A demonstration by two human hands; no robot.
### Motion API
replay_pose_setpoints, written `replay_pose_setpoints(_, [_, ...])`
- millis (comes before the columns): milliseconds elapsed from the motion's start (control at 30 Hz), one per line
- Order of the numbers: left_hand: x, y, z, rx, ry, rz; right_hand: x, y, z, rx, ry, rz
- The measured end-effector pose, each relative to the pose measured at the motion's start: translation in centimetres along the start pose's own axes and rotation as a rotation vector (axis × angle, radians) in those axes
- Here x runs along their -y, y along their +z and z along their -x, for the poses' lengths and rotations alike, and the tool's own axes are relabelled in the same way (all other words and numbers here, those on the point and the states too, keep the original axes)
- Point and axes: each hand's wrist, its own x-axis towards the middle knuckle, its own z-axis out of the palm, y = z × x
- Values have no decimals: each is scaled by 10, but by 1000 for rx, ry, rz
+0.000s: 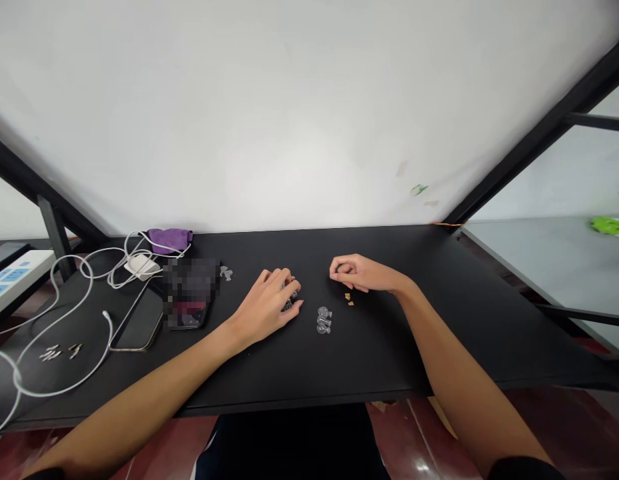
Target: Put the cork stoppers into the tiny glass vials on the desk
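My left hand (269,300) rests palm down on the black table, fingers bent and thumb apart. Under and beside its fingers lie small shiny clear pieces (288,305), mostly covered by the hand. To the right of them, several clear, bulb-shaped pieces with short necks (324,321) lie in a short column. My right hand (357,272) is just above the table, fingers curled and thumb pressed toward the index finger. What is in that pinch, if anything, is hidden. Just below it lie a few small tan pieces (348,298).
More clear pieces (226,273) lie farther left, by a partly blurred dark phone (192,293). Left of it are another phone (138,319), a white charger (142,267) with looping cable, a purple pouch (169,241), small metallic bits (51,353) and a power strip (17,280). A white wall stands behind.
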Motion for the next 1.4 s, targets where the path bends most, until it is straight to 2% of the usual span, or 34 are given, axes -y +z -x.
replay_pose_setpoints(233, [-7,7,1,-43,-45,-48,2,2,-1,-1,-7,-11])
replay_pose_setpoints(633, [-12,13,3,-32,19,8,7,7,-1,-19,-49,-41])
replay_pose_setpoints(733, [-14,13,1,-72,29,55,13,14,-2,41,-54,-47])
replay_pose_setpoints(900, [-17,9,-2,-213,21,158,26,27,-2,190,-89,-59])
replay_pose_setpoints(1000, [-18,8,-2,-276,49,199,33,31,-2,225,-122,-114])
replay_pose_setpoints(1267, [-19,12,-1,-339,36,240,34,30,-1,211,-140,-153])
replay_pose_setpoints(1400, [-19,15,-4,-281,28,254,24,14,4,95,-117,-125])
